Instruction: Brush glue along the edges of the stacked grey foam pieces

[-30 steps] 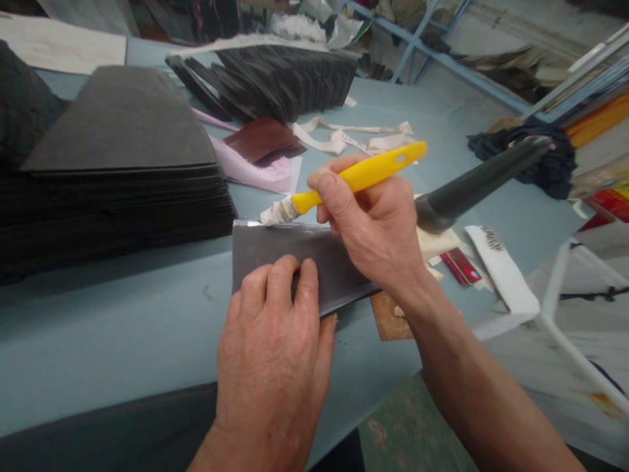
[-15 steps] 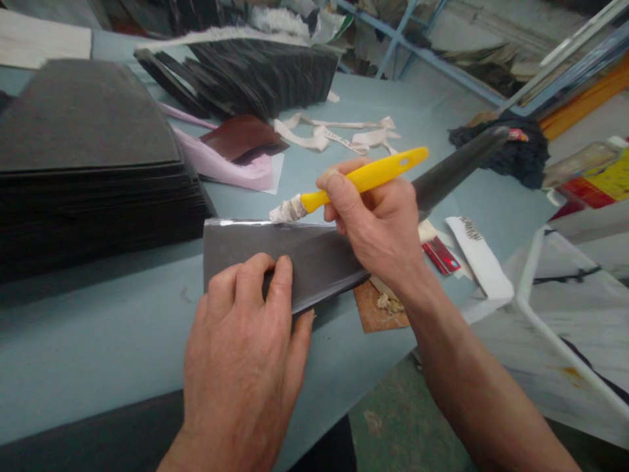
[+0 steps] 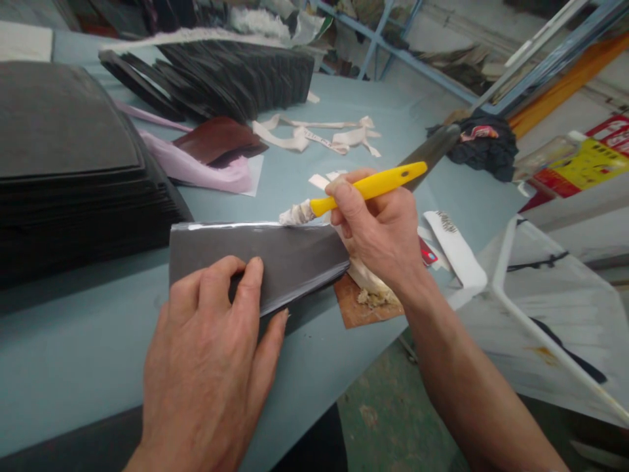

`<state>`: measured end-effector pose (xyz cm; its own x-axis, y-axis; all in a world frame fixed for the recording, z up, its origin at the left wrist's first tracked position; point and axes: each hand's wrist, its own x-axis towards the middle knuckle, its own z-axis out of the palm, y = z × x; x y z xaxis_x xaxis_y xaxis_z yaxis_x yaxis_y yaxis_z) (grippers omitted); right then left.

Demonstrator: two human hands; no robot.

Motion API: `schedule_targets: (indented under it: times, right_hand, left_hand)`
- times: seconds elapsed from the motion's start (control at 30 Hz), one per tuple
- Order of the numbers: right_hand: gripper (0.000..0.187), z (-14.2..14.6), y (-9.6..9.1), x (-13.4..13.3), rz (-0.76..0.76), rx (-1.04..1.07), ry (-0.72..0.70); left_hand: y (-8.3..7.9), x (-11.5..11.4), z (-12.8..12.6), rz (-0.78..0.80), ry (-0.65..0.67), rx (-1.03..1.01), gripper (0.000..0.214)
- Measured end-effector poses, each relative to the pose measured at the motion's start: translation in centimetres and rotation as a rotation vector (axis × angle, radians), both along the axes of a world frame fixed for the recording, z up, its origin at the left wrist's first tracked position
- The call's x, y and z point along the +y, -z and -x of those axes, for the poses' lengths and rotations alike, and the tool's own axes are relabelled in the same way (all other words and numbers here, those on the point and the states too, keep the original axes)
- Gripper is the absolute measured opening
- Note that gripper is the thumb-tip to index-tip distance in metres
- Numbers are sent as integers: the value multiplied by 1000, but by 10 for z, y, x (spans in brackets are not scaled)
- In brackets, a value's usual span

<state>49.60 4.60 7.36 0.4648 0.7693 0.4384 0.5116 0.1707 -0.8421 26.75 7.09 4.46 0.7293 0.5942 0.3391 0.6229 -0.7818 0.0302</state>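
Note:
A dark grey, flat leather-like piece [image 3: 295, 252] lies in front of me, with a wet white line along its far edge. My left hand [image 3: 211, 328] holds it down, fingertips bent on top and thumb at the near edge. Pinched in my right hand [image 3: 378, 229] is a yellow-handled glue brush [image 3: 368, 189]. Its bristles, coated in white paste, touch the far edge right of the middle. Under my right wrist, a brown scrap board [image 3: 354, 308] carries crumbly dried paste. A dark tapered bar [image 3: 427, 154] extends behind my right hand, its near end hidden.
To the left rises a tall stack of black sheets [image 3: 63, 124]. Behind stand several black pieces in a leaning row [image 3: 236, 75]. A pink strip [image 3: 196, 164], a brown piece [image 3: 216, 139] and white tape [image 3: 299, 139] lie between. At right are a white label strip [image 3: 455, 249] and a clear bottle [image 3: 548, 157].
The brush has slid rightward along the far edge of the grey piece, leaving a longer wet line. My left hand keeps its place on the piece; the whole view has shifted.

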Motion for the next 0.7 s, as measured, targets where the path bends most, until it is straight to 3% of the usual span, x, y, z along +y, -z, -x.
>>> schedule_targets:
  times: [0.23,0.5,0.7]
  right_hand:
    - [41,-11,-6,-18,-99,-56,93]
    - [38,4,-13,-49,-243,45,164]
    - [40,6,-12,-74,-229,67,212]
  left_hand:
    - [-5,3,-1,37,7,16,55]
    - [-11,18,6,-3,103,30,54]
    - [-16,31,12,29,148,51,56]
